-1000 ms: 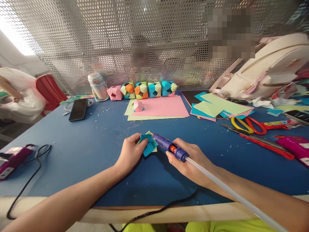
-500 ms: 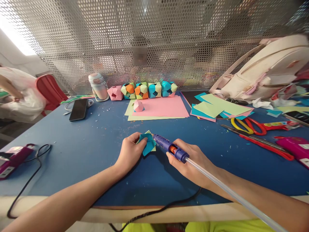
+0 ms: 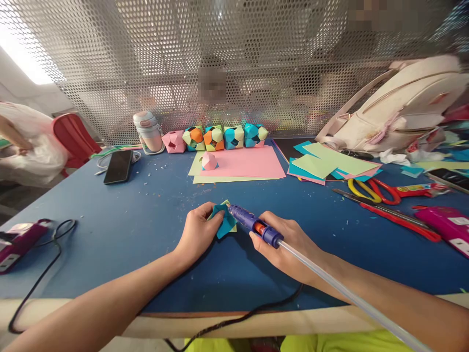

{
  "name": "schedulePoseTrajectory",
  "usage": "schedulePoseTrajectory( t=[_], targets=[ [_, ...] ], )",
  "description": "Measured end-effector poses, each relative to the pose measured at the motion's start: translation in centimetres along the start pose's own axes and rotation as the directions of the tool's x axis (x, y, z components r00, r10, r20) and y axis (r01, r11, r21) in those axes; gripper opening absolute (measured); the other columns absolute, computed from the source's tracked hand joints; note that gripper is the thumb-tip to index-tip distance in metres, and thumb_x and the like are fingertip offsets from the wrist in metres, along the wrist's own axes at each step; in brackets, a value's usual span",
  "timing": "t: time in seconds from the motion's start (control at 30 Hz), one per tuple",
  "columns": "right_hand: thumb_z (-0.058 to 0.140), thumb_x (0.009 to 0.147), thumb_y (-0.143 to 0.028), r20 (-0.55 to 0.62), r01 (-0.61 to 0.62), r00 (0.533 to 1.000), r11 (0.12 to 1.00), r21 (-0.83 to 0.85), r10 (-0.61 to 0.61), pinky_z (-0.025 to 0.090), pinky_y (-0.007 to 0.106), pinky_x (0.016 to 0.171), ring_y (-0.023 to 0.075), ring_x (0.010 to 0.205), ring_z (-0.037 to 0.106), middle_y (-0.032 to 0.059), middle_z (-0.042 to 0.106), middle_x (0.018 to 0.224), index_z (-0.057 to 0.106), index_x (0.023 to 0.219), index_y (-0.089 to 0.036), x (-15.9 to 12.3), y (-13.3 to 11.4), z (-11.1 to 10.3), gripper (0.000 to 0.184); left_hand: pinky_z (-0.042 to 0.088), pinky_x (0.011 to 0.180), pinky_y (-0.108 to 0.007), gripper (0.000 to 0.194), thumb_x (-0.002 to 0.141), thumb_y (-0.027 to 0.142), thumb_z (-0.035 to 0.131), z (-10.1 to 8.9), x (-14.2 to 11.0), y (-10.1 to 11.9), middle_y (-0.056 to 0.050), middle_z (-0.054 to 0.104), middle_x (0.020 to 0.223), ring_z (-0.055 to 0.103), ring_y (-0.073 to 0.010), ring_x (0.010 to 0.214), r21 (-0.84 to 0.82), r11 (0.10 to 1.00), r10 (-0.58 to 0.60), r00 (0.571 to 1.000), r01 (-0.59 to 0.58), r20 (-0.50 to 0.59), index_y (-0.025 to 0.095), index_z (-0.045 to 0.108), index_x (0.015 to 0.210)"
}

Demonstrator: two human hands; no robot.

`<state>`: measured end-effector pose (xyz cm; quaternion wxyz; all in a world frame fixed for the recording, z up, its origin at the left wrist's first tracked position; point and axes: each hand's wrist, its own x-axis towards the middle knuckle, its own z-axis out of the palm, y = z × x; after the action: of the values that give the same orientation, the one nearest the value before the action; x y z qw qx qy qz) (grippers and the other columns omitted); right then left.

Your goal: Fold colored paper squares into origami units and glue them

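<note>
A folded blue and pale green paper piece (image 3: 226,226) is pinched between the thumb and fingers of my left hand (image 3: 200,230), above the table. My right hand (image 3: 289,242) grips a purple hot glue gun (image 3: 252,222), and a long clear glue stick (image 3: 340,288) runs out of its back towards me. The gun's nozzle meets the upper edge of the paper piece; whether it touches or hovers, I cannot tell. My left fingers behind the paper are hidden.
Several folded paper balls (image 3: 213,138) line the back, with a smaller pink one (image 3: 209,161) on pink sheets (image 3: 249,164). Scissors (image 3: 366,191), loose paper squares (image 3: 318,166) and a backpack (image 3: 406,107) lie right. A phone (image 3: 117,166) and bottle (image 3: 148,131) stand left. A black cord (image 3: 234,320) crosses the front edge.
The glue gun's nozzle has shifted slightly left along the paper's upper edge. My left hand keeps its pinch on the paper almost unmoved.
</note>
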<state>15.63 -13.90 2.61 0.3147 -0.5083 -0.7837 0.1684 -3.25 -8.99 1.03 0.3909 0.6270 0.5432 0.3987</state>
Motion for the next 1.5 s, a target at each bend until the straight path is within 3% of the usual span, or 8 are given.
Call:
schedulePoseTrajectory(
  t=[0.57,1.23,1.37,1.5],
  targets=[
    [0.046,0.083,-0.022,-0.035,0.051,0.998,0.998,0.041,-0.049,0.032,0.024,0.048,0.0114,0.045,0.04,-0.0048,0.043,0.057,0.037,0.072,-0.023,0.09,-0.12,-0.1,0.014,0.032,0.051,-0.019,0.021,0.077,0.03,0.056,-0.01,0.04,-0.25,0.005,0.048,0.055,0.041,-0.0094,0.057,-0.014,1.0,0.012,1.0,-0.012,-0.002,0.016,0.055,0.061],
    [0.046,0.082,-0.026,-0.014,0.029,0.999,0.999,-0.045,-0.03,0.032,0.025,0.051,0.0135,0.049,0.045,-0.002,0.05,0.061,0.038,0.073,-0.023,-0.15,0.2,0.28,0.012,0.031,0.052,-0.021,0.022,0.077,0.031,0.055,0.0,0.22,-0.46,0.005,0.045,0.055,0.039,-0.0095,0.057,0.051,0.998,0.04,0.999,-0.04,0.006,0.016,0.053,0.06],
    [0.047,0.081,-0.027,-0.048,-0.023,0.999,0.999,0.028,0.024,0.033,0.024,0.049,0.0121,0.047,0.043,-0.0035,0.048,0.057,0.039,0.071,-0.023,0.01,0.13,-0.05,0.014,0.032,0.051,-0.021,0.024,0.075,0.034,0.059,-0.23,0.39,-0.53,0.005,0.045,0.055,0.04,-0.0095,0.055,-0.036,0.999,0.012,0.999,-0.014,-0.038,0.016,0.053,0.06],
    [0.05,0.081,-0.032,-0.039,-0.194,0.979,0.972,0.13,0.2,0.036,0.023,0.048,0.012,0.045,0.045,-0.0038,0.051,0.054,0.046,0.072,-0.022,0.55,0.46,-0.57,0.014,0.035,0.051,-0.022,0.022,0.069,0.033,0.066,-0.44,0.63,-0.32,0.005,0.049,0.056,0.044,-0.0092,0.053,-0.293,0.954,-0.086,0.994,0.062,-0.071,0.016,0.055,0.061]
  ],
)
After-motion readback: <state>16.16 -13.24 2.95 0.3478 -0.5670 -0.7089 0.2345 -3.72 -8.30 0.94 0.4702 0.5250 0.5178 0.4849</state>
